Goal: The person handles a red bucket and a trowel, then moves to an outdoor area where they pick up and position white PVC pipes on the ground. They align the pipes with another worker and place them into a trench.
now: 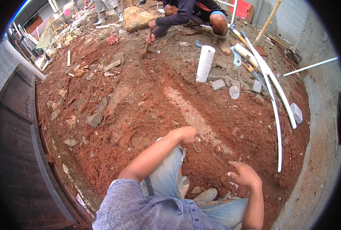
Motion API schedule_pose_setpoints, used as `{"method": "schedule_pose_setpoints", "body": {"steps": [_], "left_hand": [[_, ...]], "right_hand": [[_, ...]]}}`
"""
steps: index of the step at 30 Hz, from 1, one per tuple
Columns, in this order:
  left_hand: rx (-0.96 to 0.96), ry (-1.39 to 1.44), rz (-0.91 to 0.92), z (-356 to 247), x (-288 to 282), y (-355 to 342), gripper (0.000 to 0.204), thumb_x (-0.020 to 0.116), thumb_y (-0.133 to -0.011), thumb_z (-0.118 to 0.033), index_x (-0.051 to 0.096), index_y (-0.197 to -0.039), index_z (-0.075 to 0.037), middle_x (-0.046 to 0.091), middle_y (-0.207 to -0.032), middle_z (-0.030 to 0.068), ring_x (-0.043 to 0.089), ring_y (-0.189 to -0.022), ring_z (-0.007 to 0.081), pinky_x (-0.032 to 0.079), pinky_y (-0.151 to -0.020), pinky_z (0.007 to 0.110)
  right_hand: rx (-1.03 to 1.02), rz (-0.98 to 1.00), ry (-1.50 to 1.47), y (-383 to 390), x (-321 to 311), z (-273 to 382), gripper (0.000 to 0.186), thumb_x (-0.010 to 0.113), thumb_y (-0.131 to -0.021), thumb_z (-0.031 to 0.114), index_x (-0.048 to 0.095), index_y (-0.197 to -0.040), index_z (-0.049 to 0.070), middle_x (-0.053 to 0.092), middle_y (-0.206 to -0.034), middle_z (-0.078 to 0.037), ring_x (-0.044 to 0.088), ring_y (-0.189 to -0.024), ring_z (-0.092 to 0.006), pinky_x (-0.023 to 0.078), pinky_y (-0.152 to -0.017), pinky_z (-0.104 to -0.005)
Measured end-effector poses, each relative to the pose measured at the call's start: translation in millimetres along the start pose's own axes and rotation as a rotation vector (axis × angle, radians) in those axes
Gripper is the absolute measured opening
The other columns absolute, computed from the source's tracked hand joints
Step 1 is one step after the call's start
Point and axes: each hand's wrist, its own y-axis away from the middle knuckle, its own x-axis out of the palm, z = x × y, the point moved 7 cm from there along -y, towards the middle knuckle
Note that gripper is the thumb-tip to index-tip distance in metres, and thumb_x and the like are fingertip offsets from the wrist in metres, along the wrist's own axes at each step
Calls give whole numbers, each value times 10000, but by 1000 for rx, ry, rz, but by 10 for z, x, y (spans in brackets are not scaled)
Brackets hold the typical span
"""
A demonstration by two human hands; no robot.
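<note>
- Left hand (186, 134): fingers curled downward, fingertips at the red soil (139, 103); whether it grips anything cannot be told.
- Right hand (245, 174): loosely spread, forefinger extended toward the left, holding nothing, hovering just above the soil.
- Pale strip (195, 117) exposed in the soil: lies just beyond the left hand, its near end passing between the two hands. Long axis runs diagonally, from upper left, near the upright pipe, to lower right, toward the right hand.
- Small dark curved object (197, 148) sits on the soil just below the left hand's fingertips; its nature cannot be determined.
- Upright white pipe (205, 63) stands in the ground well beyond both hands, slightly tilted.
- Long thin white pipes (276, 115) lie curved along the right side, well apart from the right hand, running away from the wearer.
- Grey block (296, 112) rests beside those pipes near the concrete wall (324, 126).
- Another person (189, 15) crouches at the far end, one hand lowered at the ground near a large rock (137, 18).
- Wearer's knees in faded jeans (166, 168) are positioned between the forearms.
</note>
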Motion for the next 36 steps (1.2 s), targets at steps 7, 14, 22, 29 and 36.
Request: {"method": "schedule_pose_setpoints", "body": {"steps": [7,14,22,29,36], "left_hand": [[7,-25,-7,6,-4,1,497,630,-932,-362,603,-1343,-84,672,-1250,205,628,-1178,377,479,-1025,435],[23,-15,0,-11,-15,9,484,634,-930,-354,610,-1333,-87,682,-1238,194,632,-1172,371,482,-1018,437],[15,-16,-7,14,15,-10,479,631,-933,-354,612,-1329,-84,691,-1222,189,638,-1163,369,483,-1018,436],[22,-19,-7,38,29,-20,489,631,-935,-367,611,-1326,-73,693,-1219,188,639,-1162,367,488,-1011,434],[9,-45,-11,80,43,-40,499,639,-934,-372,605,-1332,-74,686,-1237,189,636,-1169,366,486,-1014,433]], "right_hand": [[12,3,-3,12,-24,45,562,702,-904,306,548,-1383,54,648,-1195,-241,626,-1109,-410,499,-953,-466],[-19,-21,1,11,-2,15,558,697,-907,310,552,-1373,39,642,-1215,-246,613,-1138,-413,487,-979,-465],[7,-9,-11,24,-12,17,558,699,-904,304,553,-1372,39,633,-1243,-249,605,-1161,-413,483,-994,-460],[-1,-19,-14,15,-2,-2,555,702,-903,297,553,-1374,44,628,-1259,-241,603,-1167,-407,482,-1000,-454],[7,-4,-17,20,-43,55,550,697,-904,285,551,-1377,43,629,-1256,-242,601,-1168,-409,479,-1003,-456]]}}
